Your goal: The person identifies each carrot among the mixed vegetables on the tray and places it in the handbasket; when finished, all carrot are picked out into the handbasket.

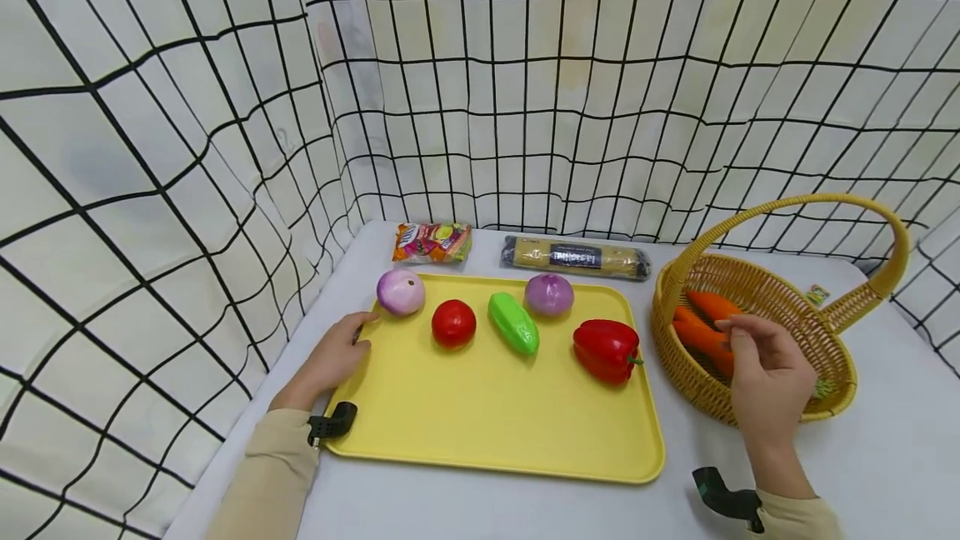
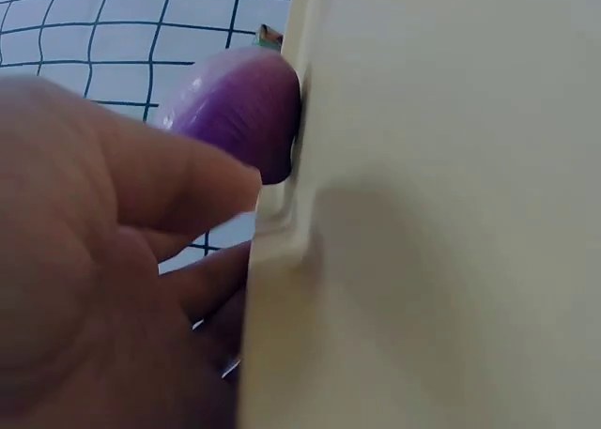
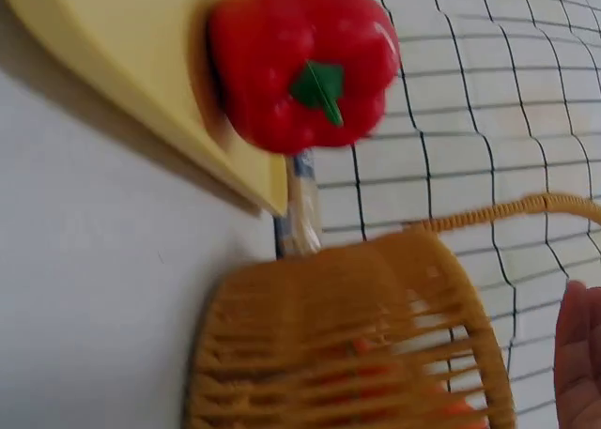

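My left hand (image 1: 341, 357) is at the left rim of the yellow tray (image 1: 480, 432), just below a purple-and-white onion (image 1: 401, 292). In the left wrist view its thumb tip meets the tray's edge; the other fingers are partly hidden behind the rim. Over the wicker basket (image 1: 690, 386) hovers my right hand (image 1: 772, 382), thumb and forefinger bent close together with nothing visible between them. Orange carrots (image 1: 701, 336) lie in the basket beneath it, partly covered by the hand. On the tray are a tomato (image 1: 453, 324), a green cucumber-like vegetable (image 1: 514, 324), a purple onion (image 1: 549, 295) and a red bell pepper (image 1: 606, 351).
Behind the tray lie a colourful snack bag (image 1: 432, 242) and a long clear packet of pasta (image 1: 576, 257). The basket's tall arched handle (image 1: 787, 200) rises beside the right hand. White cloth with a black grid (image 1: 517, 90) encloses the back and left side.
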Demonstrator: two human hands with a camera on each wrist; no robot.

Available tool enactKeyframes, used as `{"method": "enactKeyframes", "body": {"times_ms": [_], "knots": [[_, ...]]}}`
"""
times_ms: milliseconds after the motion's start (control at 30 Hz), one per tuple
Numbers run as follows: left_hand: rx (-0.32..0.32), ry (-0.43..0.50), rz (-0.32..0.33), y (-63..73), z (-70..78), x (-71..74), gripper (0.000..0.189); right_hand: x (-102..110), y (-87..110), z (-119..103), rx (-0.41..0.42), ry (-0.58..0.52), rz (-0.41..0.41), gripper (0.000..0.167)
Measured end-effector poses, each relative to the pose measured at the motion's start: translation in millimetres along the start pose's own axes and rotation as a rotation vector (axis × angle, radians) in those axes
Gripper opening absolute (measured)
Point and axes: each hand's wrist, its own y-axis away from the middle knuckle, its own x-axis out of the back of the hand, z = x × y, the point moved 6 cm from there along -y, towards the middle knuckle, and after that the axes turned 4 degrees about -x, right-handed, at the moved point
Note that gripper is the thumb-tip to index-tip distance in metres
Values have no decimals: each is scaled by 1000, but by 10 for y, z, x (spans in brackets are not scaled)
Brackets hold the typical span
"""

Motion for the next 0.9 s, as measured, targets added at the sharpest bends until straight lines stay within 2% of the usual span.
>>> {"method": "enactKeyframes", "body": {"times_ms": [67,167,267,333,433,500,567,667,733,800,900], "knots": [[17,13,-50,22,-1,20,49,-92,52,-11,-17,-84,-47,17],[26,-17,-104,79,39,94,53,-230,128,-42,-49,-195,-132,18],[-22,-92,-103,117,210,195,53,-367,218,-77,-88,-237,-249,16],[-74,-151,-89,99,386,236,52,-450,278,-129,-87,-216,-336,14],[-166,-196,-105,20,721,236,49,-588,326,-268,-25,-183,-451,14],[-212,-186,-167,-17,977,186,51,-698,317,-406,68,-130,-507,17],[-265,-159,-263,-27,1260,95,53,-810,269,-552,147,-65,-534,21],[-353,-153,-415,-10,1681,-75,57,-956,150,-750,207,20,-549,21],[-421,-182,-473,-25,1916,-167,56,-1047,47,-860,213,71,-556,21],[-464,-243,-473,-93,2079,-223,55,-1146,-56,-956,225,125,-579,23],[-482,-312,-388,-291,2191,-261,53,-1296,-198,-1072,250,237,-637,30]]}}
